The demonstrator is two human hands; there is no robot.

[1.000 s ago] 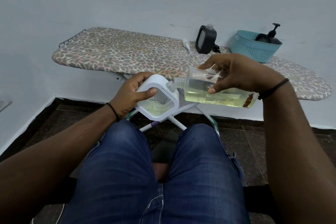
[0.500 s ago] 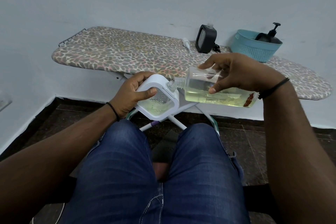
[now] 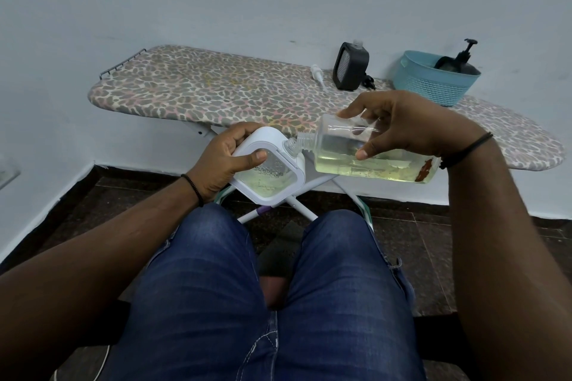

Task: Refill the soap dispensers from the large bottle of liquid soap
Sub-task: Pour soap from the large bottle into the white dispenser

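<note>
A white soap dispenser [image 3: 266,164] is gripped, tilted, in the left hand [image 3: 223,161] above the lap, while the large soap bottle [image 3: 371,153], clasped by right-hand fingers [image 3: 362,153], is held near-horizontal, neck-to-neck, for pouring.

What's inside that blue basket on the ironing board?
In the blue basket a black pump bottle sticks out, pump head above the rim. The basket's wall covers the bottle's lower part and whatever else lies inside.

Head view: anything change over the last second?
Nothing visibly changed. The right hand holds the large bottle tipped at the neck of the white dispenser, which the left hand grips.
</note>
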